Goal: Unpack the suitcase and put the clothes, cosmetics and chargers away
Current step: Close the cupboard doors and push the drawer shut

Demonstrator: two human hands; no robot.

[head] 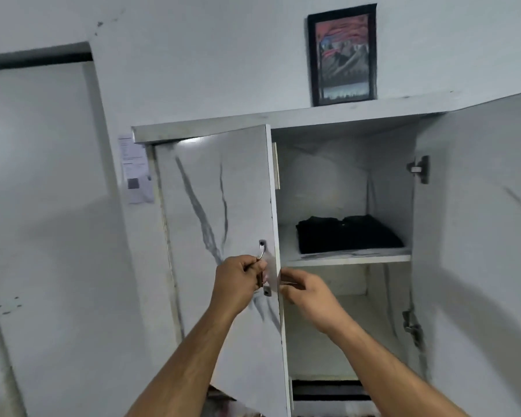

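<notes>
The left hand (238, 281) grips the door handle (263, 267); the right hand (306, 291) is loosely curled at the door edge, below the shelf (349, 257) with black clothes (348, 234)

Pale grey walls (193, 40) are surrounding a white marble-patterned cupboard (214, 191), its right door (478, 221) standing wide. A framed picture (342, 55) is resting on its top ledge; a paper notice (136, 170) is hanging left.

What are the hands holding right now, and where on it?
The left hand grips the metal handle of the left cupboard door, around its middle. The right hand is at the door's edge; whether it holds anything cannot be told.
</notes>
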